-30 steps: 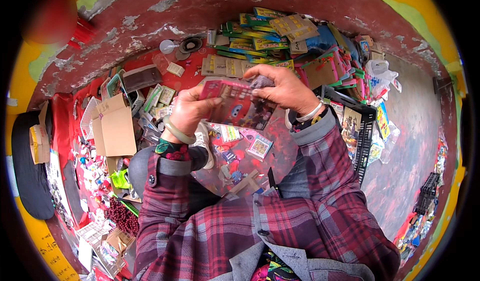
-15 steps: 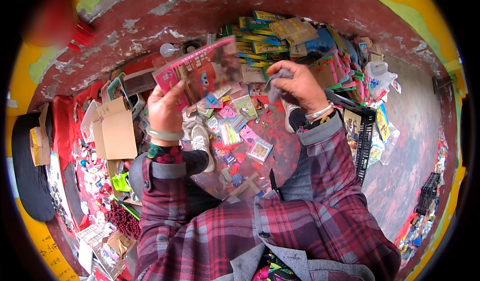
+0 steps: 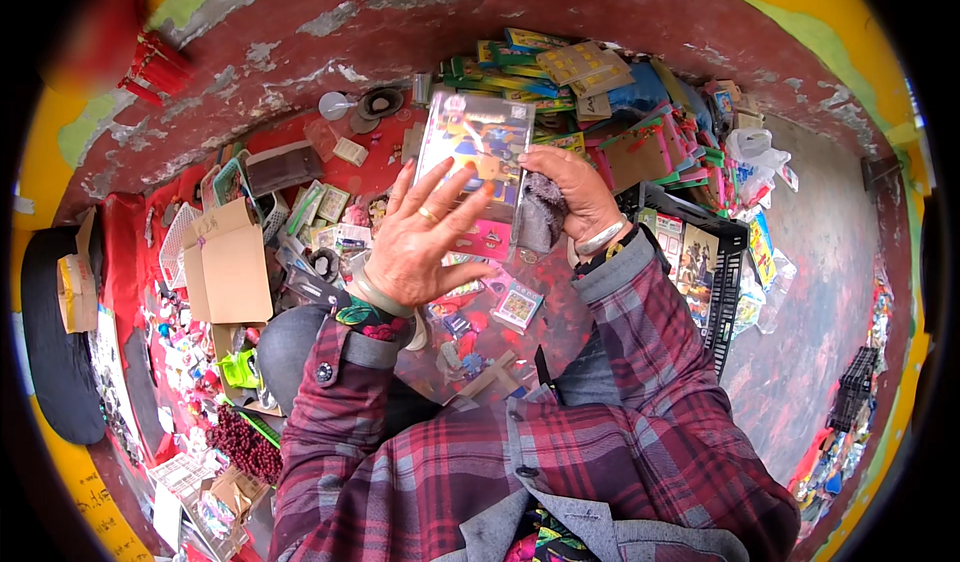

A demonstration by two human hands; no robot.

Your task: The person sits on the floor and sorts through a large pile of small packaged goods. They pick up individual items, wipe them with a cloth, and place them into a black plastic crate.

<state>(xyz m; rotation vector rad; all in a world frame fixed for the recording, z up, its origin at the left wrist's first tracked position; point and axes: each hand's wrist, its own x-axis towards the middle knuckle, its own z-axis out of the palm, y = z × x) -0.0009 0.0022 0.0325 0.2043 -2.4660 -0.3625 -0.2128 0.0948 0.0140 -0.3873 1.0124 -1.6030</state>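
Upright in front of me is a flat picture booklet in shiny clear wrap, with dark, yellow and pink printing. My right hand pinches its right edge and also grips a crumpled grey cloth, which lies against that edge. Fingers spread, my left hand is over the lower left part of the booklet; whether it touches the wrap I cannot tell. Below, a pink card pack lies on the floor among small loose packets, partly hidden by the hand.
A black plastic crate with picture packs stands at my right. Behind it are stacked pink-edged boards and piled colourful boxes along the wall. An open cardboard box and heaps of small goods lie at my left.
The booklet has turned upright and moved right, passing from my left hand into my right hand beside the cloth. My left hand has opened and moved right and down.
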